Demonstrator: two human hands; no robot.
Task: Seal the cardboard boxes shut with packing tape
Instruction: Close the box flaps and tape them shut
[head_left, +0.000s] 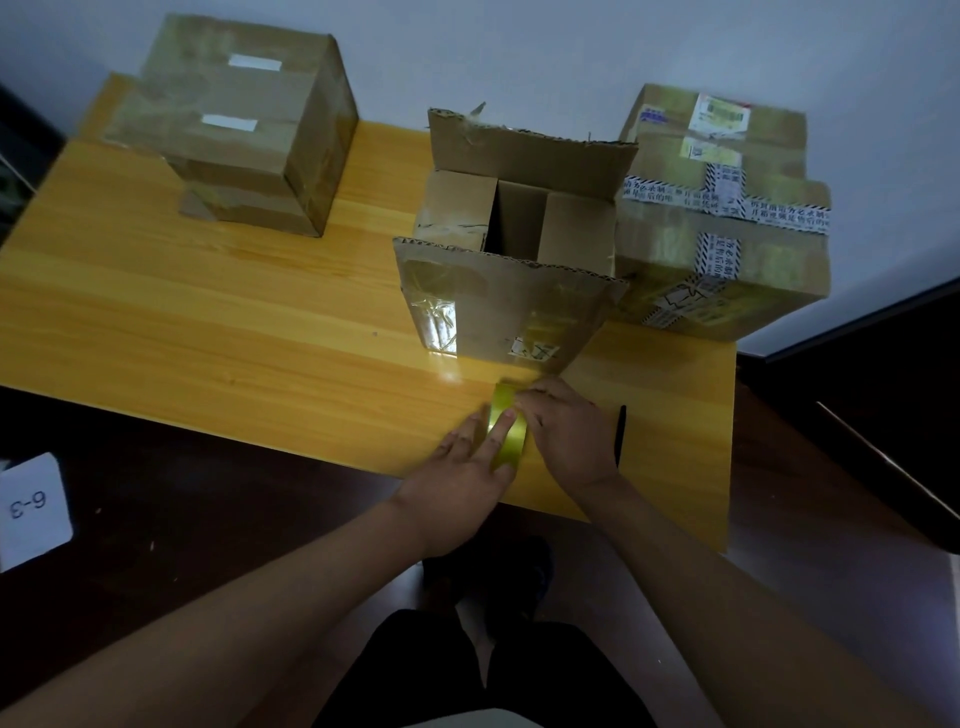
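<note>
Yellow wood-grain table (208, 322) is carrying three cardboard boxes against a pale wall. An open-flapped brown cardboard box (511, 260) is standing at twelve o'clock from the hands, just beyond them. The left hand (462, 483) is steadying an upright roll of yellowish packing tape (508, 434), a straight finger lying across it. The right hand (566, 431) is curling its grip on the roll's top, probably picking for the tape end. Both hands are equally near.
</note>
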